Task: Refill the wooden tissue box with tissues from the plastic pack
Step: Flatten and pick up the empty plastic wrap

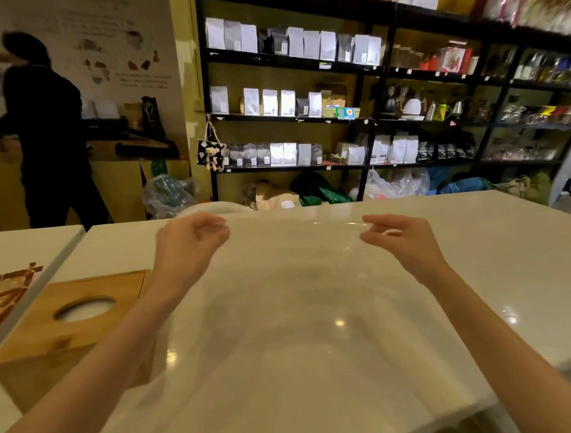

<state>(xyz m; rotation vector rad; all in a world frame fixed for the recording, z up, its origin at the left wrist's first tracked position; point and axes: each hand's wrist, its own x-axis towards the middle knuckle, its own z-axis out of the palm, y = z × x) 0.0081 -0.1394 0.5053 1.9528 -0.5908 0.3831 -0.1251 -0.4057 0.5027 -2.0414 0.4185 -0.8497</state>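
Observation:
I hold a clear plastic pack (294, 297) stretched flat above the white counter, its top edge pulled taut between both hands. My left hand (192, 242) pinches the pack's upper left corner. My right hand (396, 239) pinches its upper right corner. The pack looks see-through and blurred, and I cannot make out tissues inside it. The wooden tissue box (70, 325) rests on the counter at the lower left, under my left forearm. White tissue shows through its oval top opening.
The white counter (502, 272) stretches right and far. A second white surface with a printed card (6, 294) lies at the far left. A person in dark clothes (47, 136) stands at the back left. Dark shelves of pouches (294, 103) line the wall behind.

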